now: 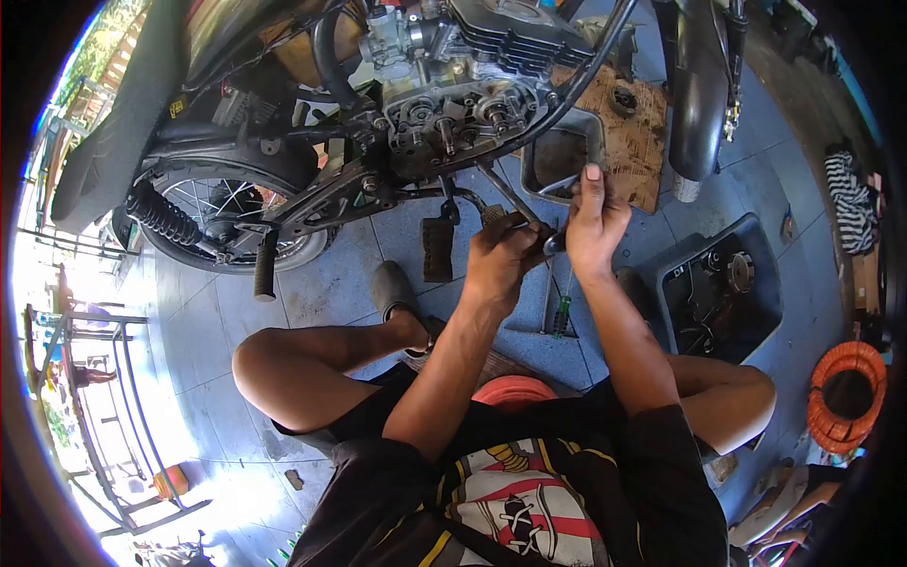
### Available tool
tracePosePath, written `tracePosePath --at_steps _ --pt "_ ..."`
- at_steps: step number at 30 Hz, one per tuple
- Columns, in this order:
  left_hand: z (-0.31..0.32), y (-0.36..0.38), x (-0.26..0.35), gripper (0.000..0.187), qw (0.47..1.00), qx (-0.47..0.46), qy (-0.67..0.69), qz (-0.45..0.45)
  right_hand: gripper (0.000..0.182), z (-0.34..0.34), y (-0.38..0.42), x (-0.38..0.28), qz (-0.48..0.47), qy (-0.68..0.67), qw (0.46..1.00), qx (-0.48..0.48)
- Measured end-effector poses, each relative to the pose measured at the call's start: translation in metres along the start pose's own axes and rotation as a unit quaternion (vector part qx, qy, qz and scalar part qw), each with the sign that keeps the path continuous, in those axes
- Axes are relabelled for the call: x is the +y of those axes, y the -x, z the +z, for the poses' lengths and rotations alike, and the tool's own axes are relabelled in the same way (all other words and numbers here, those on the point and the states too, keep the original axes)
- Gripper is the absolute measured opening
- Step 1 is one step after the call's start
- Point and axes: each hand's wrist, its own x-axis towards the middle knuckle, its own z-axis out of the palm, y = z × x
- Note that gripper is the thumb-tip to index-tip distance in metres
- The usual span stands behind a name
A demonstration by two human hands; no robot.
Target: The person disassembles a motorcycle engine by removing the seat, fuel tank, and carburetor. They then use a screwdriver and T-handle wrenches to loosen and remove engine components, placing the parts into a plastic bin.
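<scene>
Below the opened engine [453, 118] of a motorcycle, my left hand [503, 250] is closed around the end of a slanting metal rod [507, 192]. Close on its right, my right hand [595, 222] grips a slim metal tool [557, 186], the thumb lying along it. A dark round end [554, 244] shows between the two hands. What it belongs to is hard to make out. The black foot peg [437, 250] hangs left of my left hand.
A grey tray [593, 132] and stained cardboard [635, 142] lie under the engine. On the right stands a grey bin [770, 321] with metal parts. A green-handled screwdriver [562, 317] lies on the floor. An orange ring [820, 397] and another person's limbs [794, 506] are at far right.
</scene>
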Motion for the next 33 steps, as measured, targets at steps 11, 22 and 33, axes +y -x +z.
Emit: tracePosePath --at_steps 11,22,33 --pt "-0.005 -0.017 0.009 0.025 0.998 0.019 -0.052 0.023 0.042 0.017 -0.013 0.011 -0.017 0.032 0.999 -0.013" --pt "-0.029 -0.023 0.036 0.032 0.990 0.044 -0.127 0.035 0.034 0.046 0.017 0.022 -0.161 0.114 0.978 -0.071" --pt "-0.057 0.006 0.065 0.040 0.917 -0.025 -0.390 0.074 0.025 0.060 0.039 0.039 -0.117 0.001 0.988 -0.105"
